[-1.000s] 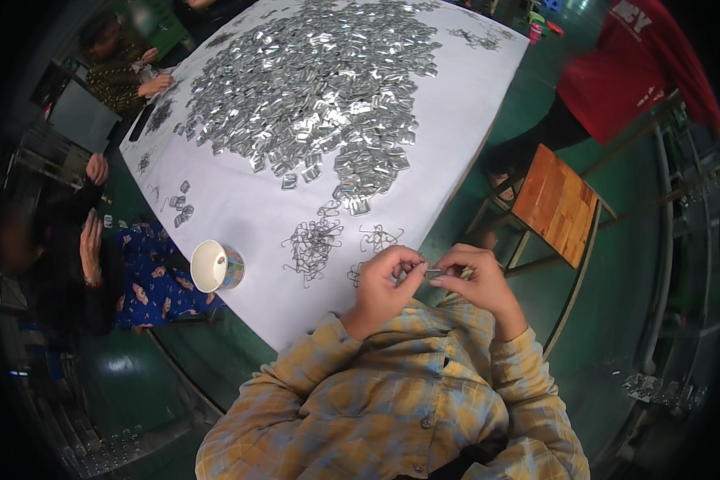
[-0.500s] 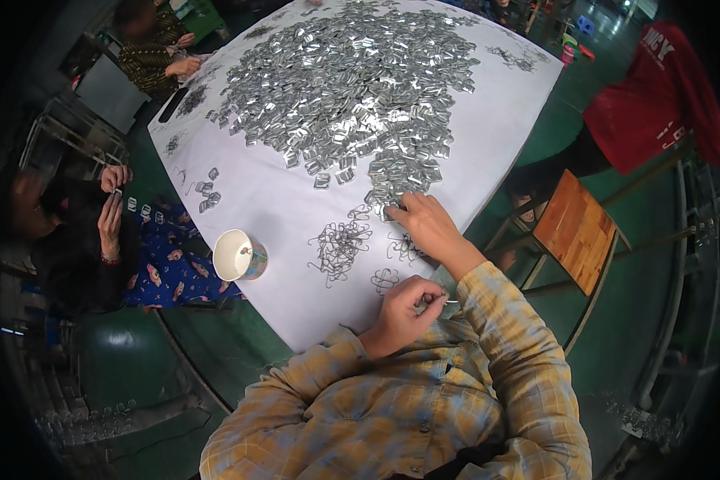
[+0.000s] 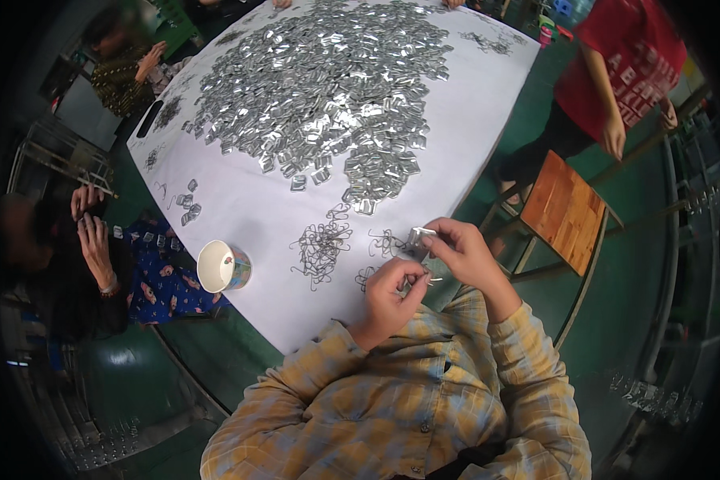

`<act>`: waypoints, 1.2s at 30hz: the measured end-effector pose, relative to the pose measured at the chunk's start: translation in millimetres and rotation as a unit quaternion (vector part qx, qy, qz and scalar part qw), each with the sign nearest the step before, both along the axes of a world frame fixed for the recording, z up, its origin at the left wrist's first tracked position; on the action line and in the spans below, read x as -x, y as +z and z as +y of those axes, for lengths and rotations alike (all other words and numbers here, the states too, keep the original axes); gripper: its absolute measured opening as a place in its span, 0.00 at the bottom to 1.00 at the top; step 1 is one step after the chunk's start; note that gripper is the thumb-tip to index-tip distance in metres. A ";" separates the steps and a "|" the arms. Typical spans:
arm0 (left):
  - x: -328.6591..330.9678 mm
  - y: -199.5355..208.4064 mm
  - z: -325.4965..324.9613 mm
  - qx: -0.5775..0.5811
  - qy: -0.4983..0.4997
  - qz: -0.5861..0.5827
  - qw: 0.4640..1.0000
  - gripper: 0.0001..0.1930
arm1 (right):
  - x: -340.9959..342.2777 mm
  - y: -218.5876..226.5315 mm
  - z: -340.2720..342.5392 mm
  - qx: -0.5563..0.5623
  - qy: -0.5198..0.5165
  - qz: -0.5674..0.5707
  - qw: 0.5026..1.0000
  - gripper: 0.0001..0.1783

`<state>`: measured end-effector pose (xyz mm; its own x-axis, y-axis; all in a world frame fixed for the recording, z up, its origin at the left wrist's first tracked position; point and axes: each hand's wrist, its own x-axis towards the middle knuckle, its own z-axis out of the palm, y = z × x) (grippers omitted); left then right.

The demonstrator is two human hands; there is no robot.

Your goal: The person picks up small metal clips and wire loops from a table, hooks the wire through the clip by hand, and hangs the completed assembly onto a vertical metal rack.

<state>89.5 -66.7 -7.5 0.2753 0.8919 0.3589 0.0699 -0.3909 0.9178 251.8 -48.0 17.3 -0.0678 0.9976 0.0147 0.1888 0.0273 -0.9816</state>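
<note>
Between the thumb and fingers of my right hand [image 3: 466,258] is a small shiny square metal piece [image 3: 418,237], raised near the table's front right corner. Just below and to the left, my left hand [image 3: 390,298] is closed in a pinch on a thin wire piece [image 3: 434,280], whose pale end pokes out toward the right hand. A tangle of bent wire hooks [image 3: 322,250] lies on the white tabletop [image 3: 276,300] left of both hands. Smaller bunches of wire hooks [image 3: 386,242] lie beside my fingers, partly hidden by them. Beyond spreads a big heap of square metal pieces [image 3: 320,96].
A paper cup [image 3: 224,267] stands at the table's left edge, near a few loose metal pieces [image 3: 190,204]. A wooden stool [image 3: 564,212] is to the right, with a person in red [image 3: 624,72] behind it. Other people sit along the left side.
My right hand has come back from the heap's near edge with a metal piece, close to my left hand. The person in red has turned, and the view has shifted slightly.
</note>
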 end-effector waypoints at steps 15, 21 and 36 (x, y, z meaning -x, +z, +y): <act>-5.9 -0.8 -1.4 0.010 -0.014 0.042 0.999 0.05 | 0.4 25.1 -44.3 -0.092 -0.048 -0.123 0.987 0.06; 29.4 -6.2 44.5 -0.001 0.017 0.124 0.992 0.02 | -6.0 28.5 -48.7 -0.092 -0.060 -0.144 0.983 0.06; 80.6 -10.5 123.1 -0.189 0.071 0.470 0.859 0.02 | -8.9 18.2 -43.2 -0.086 -0.064 -0.158 0.982 0.06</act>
